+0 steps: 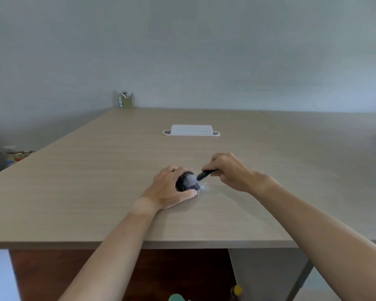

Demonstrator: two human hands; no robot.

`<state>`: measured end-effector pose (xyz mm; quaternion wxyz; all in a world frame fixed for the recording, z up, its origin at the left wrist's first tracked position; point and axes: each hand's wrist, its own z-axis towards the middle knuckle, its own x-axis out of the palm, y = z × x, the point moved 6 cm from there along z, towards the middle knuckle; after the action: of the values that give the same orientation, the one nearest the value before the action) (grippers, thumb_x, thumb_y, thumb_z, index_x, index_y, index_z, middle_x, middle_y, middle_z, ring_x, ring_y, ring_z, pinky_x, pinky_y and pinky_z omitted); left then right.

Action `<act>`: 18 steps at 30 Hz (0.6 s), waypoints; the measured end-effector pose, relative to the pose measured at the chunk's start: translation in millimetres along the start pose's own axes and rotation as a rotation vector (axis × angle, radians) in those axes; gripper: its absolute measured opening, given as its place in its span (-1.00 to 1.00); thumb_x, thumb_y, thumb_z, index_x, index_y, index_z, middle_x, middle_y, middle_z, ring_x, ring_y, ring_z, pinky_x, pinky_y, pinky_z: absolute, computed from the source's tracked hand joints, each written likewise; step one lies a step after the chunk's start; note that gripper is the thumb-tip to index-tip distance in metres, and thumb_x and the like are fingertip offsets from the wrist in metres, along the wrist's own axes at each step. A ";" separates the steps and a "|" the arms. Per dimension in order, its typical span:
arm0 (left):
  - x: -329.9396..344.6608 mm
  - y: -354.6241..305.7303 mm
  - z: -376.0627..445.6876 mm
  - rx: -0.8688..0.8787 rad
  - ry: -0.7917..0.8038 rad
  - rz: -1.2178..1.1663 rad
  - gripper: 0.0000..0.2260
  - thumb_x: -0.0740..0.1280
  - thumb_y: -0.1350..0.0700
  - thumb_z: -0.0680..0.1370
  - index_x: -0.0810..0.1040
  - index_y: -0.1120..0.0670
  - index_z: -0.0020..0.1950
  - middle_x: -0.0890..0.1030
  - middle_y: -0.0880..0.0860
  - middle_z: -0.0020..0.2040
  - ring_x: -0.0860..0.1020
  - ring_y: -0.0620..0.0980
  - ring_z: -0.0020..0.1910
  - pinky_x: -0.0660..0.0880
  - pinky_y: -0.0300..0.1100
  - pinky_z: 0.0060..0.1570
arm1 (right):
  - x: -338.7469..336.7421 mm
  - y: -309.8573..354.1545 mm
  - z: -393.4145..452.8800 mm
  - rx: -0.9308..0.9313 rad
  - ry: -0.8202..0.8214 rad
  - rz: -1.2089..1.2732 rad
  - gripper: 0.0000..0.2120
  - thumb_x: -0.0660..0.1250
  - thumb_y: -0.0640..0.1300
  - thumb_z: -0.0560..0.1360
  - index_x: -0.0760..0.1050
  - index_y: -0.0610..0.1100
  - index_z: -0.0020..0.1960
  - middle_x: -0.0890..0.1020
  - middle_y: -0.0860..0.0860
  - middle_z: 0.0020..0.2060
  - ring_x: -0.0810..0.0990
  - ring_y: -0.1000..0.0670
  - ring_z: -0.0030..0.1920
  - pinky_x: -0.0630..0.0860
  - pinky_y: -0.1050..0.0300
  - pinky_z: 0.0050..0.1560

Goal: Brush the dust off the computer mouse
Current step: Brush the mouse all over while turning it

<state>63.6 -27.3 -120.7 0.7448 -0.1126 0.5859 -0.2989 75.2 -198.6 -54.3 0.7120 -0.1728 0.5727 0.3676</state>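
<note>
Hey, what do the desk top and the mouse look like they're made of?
The desk top looks like matte wood-grain laminate: fine, even streaks, no shine. The mouse, in the left hand, seems to be black plastic, faintly glossy, though it is mostly covered.

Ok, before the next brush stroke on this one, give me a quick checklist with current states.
1. Left hand steadies the mouse on the table: ok.
2. Right hand grips the brush: ok.
3. Bristles touching the mouse: ok, tip lies on its top.
4. Dust coming off: ok, white specks lie beside the mouse.
5. Mouse fully clean: cannot tell, hand covers much of it.
6. Room to sweep rightwards: ok, nothing there but the specks.
</note>
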 end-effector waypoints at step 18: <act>-0.3 0.7 -0.1 -0.047 -0.018 0.007 -0.37 0.27 -0.41 0.24 0.39 -0.32 0.31 0.37 -0.14 0.17 0.30 -0.06 0.32 0.16 -0.13 0.34 | -24.8 -3.3 8.1 0.053 -0.051 0.078 -0.66 0.32 -0.42 0.43 0.68 -0.10 0.06 0.59 0.04 -0.19 0.56 -0.03 -0.09 0.52 0.03 0.03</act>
<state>63.7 -26.5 -120.8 0.7481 -0.1309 0.5865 -0.2815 81.4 -203.4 -29.1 0.7159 -0.1221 0.5701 0.3841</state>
